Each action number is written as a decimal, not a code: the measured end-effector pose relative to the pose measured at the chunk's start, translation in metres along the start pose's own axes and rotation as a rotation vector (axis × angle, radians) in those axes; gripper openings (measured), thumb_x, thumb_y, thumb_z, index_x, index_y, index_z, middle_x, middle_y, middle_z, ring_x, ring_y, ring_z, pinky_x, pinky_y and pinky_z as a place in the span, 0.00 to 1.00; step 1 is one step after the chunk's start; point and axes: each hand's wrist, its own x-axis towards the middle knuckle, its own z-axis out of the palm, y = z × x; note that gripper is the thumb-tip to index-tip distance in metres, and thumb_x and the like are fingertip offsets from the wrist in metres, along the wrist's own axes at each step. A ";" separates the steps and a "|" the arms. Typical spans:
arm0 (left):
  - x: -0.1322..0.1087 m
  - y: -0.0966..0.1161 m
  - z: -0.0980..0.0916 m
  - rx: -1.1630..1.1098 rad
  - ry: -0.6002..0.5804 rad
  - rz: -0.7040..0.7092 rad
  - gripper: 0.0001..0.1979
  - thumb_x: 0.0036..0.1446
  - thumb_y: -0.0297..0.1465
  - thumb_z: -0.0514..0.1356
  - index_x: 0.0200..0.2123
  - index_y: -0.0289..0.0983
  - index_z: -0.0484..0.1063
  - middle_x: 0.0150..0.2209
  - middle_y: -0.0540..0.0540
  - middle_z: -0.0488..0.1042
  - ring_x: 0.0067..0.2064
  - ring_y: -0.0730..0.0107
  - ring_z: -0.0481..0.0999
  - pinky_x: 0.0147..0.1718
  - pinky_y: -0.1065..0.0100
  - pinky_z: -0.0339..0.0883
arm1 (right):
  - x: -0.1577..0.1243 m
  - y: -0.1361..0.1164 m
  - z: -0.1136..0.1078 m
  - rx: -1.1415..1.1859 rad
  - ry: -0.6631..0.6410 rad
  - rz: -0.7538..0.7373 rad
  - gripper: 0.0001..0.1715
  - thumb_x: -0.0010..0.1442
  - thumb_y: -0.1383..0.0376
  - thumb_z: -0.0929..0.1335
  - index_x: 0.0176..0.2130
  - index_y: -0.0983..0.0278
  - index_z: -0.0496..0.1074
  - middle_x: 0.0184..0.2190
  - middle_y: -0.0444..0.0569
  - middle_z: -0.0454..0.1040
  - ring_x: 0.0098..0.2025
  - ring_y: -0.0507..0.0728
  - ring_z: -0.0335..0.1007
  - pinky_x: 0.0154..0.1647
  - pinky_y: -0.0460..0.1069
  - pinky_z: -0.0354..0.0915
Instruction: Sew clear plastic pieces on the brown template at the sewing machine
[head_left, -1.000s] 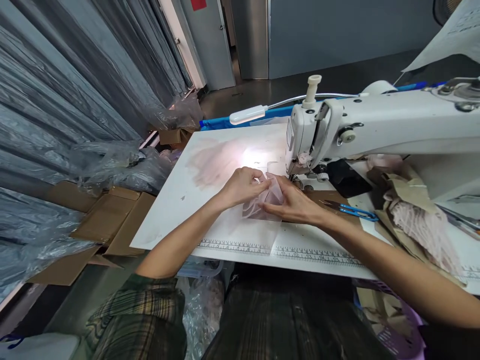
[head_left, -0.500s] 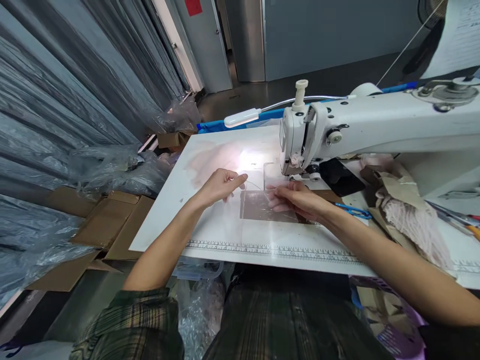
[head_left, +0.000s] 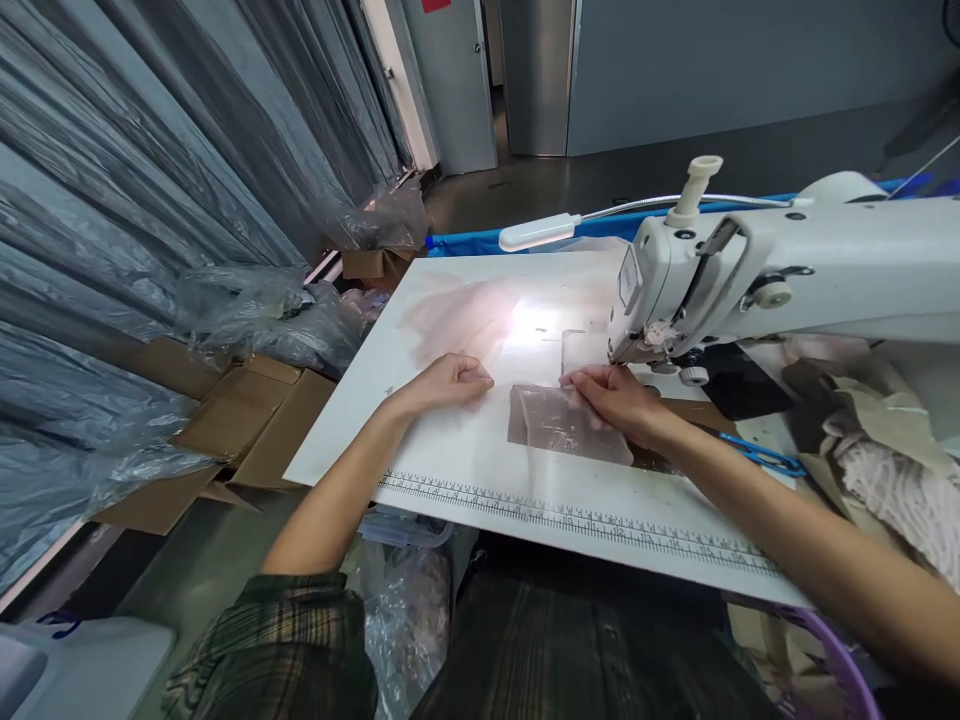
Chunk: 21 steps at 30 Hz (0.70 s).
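Observation:
A very thin, pale pink sheer fabric [head_left: 457, 318] lies spread on the white sewing table, and part of it hangs over the near side. My left hand [head_left: 452, 384] is closed in a pinch on the fabric, left of the metal plate [head_left: 555, 425]. Just in front of the needle area of the white sewing machine [head_left: 656, 270], my right hand [head_left: 615, 400] pinches the fabric too, its fingers over the plate's far edge. The fabric's edge between the hands is hard to make out against the bright lamp spot.
A printed ruler [head_left: 570, 520] runs along the table's front edge. Right of my right hand lie blue thread snips [head_left: 761, 455], a black flat piece [head_left: 742, 380] and bundled pale ruffled fabric [head_left: 900, 480]. A white lamp [head_left: 540, 232] stands behind. Cardboard boxes [head_left: 240, 410] sit left.
My hands have moved further apart, and the thin curved strand seen between them no longer shows. Sheer fabric now covers more of the plate. The whole view has shifted, with the machine further right.

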 end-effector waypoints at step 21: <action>0.019 0.051 0.099 0.960 0.216 0.913 0.11 0.66 0.30 0.53 0.35 0.34 0.73 0.35 0.41 0.76 0.33 0.66 0.74 0.31 0.66 0.65 | -0.074 0.017 -0.094 -0.102 0.101 -0.065 0.28 0.50 0.43 0.73 0.33 0.65 0.72 0.28 0.50 0.76 0.21 0.51 0.68 0.14 0.43 0.58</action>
